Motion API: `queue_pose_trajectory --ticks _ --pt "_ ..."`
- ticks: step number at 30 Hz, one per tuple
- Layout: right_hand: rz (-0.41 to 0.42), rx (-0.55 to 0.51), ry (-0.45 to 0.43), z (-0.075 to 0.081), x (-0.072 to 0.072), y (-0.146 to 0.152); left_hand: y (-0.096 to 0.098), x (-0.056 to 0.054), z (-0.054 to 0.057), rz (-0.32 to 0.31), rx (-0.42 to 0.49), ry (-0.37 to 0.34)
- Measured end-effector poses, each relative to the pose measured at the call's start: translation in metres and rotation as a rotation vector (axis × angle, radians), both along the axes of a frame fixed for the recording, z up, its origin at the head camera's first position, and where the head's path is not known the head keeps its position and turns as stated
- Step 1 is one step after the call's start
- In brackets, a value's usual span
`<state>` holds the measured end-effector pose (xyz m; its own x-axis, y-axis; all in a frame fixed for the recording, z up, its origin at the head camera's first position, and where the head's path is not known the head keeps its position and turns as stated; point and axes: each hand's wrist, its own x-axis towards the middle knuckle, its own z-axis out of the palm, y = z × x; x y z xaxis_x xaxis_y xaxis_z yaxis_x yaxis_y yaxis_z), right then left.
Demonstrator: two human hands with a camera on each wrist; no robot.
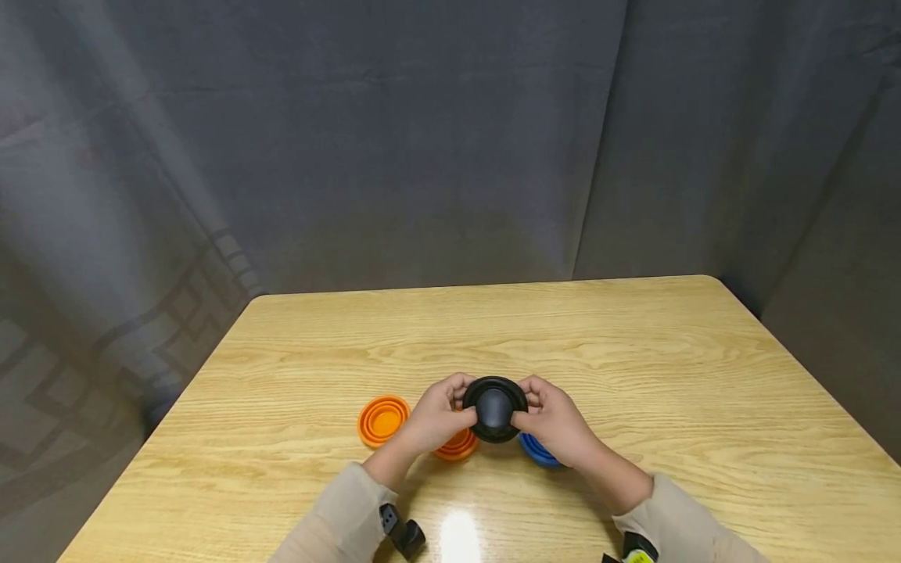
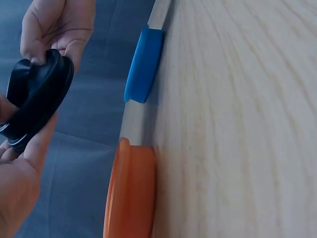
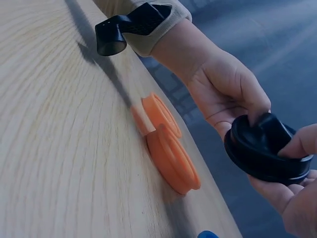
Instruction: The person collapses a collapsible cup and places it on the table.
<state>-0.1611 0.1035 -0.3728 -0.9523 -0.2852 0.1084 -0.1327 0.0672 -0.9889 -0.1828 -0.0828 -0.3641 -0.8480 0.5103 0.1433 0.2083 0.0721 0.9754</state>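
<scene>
Both my hands hold a round black collapsible cup (image 1: 495, 410) up off the table, one on each side. My left hand (image 1: 438, 416) pinches its left rim, thumb on the near face and fingers behind. On the opposite rim my right hand (image 1: 561, 426) grips in the same way. In the right wrist view the black cup (image 3: 257, 148) is tilted, its middle pushed out of shape under the thumbs. Below the hands lie an orange collapsible cup (image 1: 457, 448) and a blue collapsible cup (image 1: 539, 451), each partly hidden by a hand.
Another orange collapsible cup (image 1: 384, 422) lies flattened left of my left hand. The wooden table (image 1: 450, 336) reaches back to a grey curtain (image 1: 422, 156). A black wrist camera (image 1: 403, 533) sits on the left sleeve, and another black device (image 1: 637, 546) on the right.
</scene>
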Motion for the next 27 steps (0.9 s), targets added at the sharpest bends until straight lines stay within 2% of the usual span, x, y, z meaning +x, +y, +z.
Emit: queue_pose_trajectory --ticks 4,7,9,14,17,21,24,27 --pt "-0.029 0.011 -0.019 0.002 -0.001 -0.001 0.000 0.001 0.003 0.030 -0.024 -0.005" --pt "0.000 0.001 -0.028 0.004 -0.003 0.001 -0.003 -0.003 -0.002 0.006 -0.015 -0.038" --pt "0.038 -0.016 -0.032 0.005 -0.004 0.005 -0.007 -0.007 -0.006 -0.048 0.001 -0.053" --pt "0.181 -0.070 -0.029 0.007 -0.007 0.018 -0.014 -0.015 -0.010 -0.229 0.053 -0.067" --pt "0.262 -0.104 -0.032 0.008 -0.010 0.025 -0.013 -0.018 -0.008 -0.269 0.060 -0.072" --pt "0.341 -0.158 -0.043 0.010 -0.012 0.031 -0.008 -0.020 -0.007 -0.202 0.029 -0.062" --pt "0.335 -0.156 -0.079 0.014 -0.011 0.032 -0.007 -0.020 -0.007 -0.148 0.007 -0.053" --pt "0.300 -0.096 -0.126 0.017 -0.012 0.031 -0.006 -0.019 -0.007 -0.131 0.000 -0.048"
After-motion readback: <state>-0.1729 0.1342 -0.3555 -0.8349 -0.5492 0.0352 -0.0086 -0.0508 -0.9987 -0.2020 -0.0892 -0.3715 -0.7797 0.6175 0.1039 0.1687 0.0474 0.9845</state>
